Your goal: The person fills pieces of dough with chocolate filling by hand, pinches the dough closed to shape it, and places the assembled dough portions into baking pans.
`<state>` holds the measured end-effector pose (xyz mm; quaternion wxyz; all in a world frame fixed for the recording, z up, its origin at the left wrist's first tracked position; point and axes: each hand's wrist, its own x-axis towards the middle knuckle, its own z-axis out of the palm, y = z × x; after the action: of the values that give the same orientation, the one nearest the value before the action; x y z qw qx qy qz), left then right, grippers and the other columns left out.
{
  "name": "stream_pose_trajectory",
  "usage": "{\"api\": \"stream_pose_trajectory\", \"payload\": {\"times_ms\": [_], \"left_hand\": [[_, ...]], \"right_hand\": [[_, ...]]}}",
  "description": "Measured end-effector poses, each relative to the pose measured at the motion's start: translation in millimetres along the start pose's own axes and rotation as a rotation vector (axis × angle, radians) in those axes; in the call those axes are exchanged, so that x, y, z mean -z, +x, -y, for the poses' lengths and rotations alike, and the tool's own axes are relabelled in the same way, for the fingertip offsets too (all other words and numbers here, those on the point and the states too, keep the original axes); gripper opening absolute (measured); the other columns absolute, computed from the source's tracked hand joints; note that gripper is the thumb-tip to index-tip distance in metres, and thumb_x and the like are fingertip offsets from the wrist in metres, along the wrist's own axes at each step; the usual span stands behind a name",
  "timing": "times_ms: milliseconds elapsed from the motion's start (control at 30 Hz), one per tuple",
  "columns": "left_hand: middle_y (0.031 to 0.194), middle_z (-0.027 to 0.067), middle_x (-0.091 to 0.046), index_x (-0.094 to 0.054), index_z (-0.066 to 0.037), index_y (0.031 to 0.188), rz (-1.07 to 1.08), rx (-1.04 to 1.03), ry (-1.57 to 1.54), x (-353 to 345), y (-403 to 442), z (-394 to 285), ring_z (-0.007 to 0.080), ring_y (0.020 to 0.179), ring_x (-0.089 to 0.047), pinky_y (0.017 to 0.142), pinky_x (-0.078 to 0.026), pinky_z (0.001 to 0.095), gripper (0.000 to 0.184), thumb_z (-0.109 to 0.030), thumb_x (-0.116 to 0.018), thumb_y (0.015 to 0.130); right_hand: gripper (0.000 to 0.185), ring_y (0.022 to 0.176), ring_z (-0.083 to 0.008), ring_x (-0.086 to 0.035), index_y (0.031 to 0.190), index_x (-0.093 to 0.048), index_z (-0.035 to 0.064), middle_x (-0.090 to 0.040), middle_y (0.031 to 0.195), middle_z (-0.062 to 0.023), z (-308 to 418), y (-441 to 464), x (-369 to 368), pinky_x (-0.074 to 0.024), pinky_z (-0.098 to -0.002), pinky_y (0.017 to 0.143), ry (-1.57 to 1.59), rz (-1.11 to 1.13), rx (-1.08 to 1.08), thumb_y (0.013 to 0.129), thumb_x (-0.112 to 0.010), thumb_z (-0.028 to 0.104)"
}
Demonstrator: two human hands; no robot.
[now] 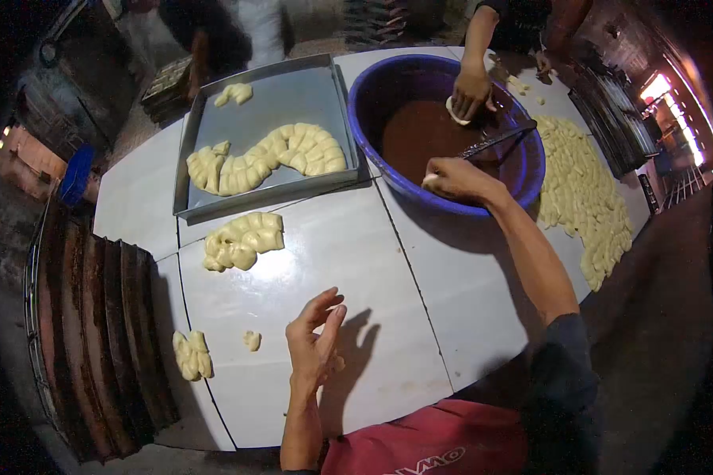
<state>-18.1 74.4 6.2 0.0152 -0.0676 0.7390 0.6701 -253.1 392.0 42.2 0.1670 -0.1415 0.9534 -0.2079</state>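
Note:
My right hand (461, 182) is over the near rim of a purple basin (367, 150) of brown filling. Its fingers are closed, and a bit of pale dough (430, 181) shows at their tips. Beside it, a dark flat stick (495, 141) leans across the basin to the far-right rim. My left hand (315, 336) hovers above the table, thumb and fingers apart, holding nothing. To its left are a small dough scrap (251, 340) and a clump of dough pieces (192, 355). Farther up lies another dough cluster (244, 241).
A metal tray (265, 200) holds a curved row of dough pieces. Many more dough pieces (582, 186) cover the right side of the white table (348, 245). Another person's hand (471, 87) holds pale dough in the basin. Dark trays (103, 332) stand at the left edge.

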Motion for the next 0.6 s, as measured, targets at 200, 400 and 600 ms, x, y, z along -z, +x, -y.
{"api": "stream_pose_trajectory", "payload": {"times_ms": [200, 400, 600], "left_hand": [[0.111, 0.0170, -0.072, -0.064, -0.001, 0.126, 0.079, 0.101, 0.108, 0, -4, -14, 0.0227, 0.098, -0.071, 0.086, -0.057, 0.0360, 0.035, -0.015, -0.067, 0.094], [0.107, 0.0148, -0.073, -0.066, -0.001, 0.125, 0.099, -0.001, 0.109, -5, -6, -5, 0.0195, 0.093, -0.072, 0.074, -0.056, 0.0308, 0.034, -0.017, -0.068, 0.094], [0.112, 0.0146, -0.072, -0.065, -0.002, 0.126, 0.195, 0.065, 0.096, -17, 1, -27, 0.0232, 0.101, -0.070, 0.083, -0.056, 0.0350, 0.034, -0.020, -0.065, 0.097]], "right_hand": [[0.043, 0.092, -0.0336, -0.069, 0.108, -0.068, -0.0010, -0.072, 0.101, -0.0209, -31, 27, -18, -0.0520, -0.0446, 0.077, -0.088, 0.252, 0.037, 0.078, -0.069, 0.030], [0.041, 0.088, -0.0312, -0.068, 0.107, -0.068, -0.0008, -0.071, 0.100, -0.0174, -12, 4, -8, -0.0509, -0.0438, 0.076, 0.094, 0.045, 0.051, 0.085, -0.066, 0.034], [0.022, 0.078, -0.0122, -0.064, 0.104, -0.065, 0.0040, -0.066, 0.089, -0.0034, 40, -49, 10, -0.0522, -0.0285, 0.070, 0.851, -0.306, 0.040, 0.095, -0.064, 0.025]]}}
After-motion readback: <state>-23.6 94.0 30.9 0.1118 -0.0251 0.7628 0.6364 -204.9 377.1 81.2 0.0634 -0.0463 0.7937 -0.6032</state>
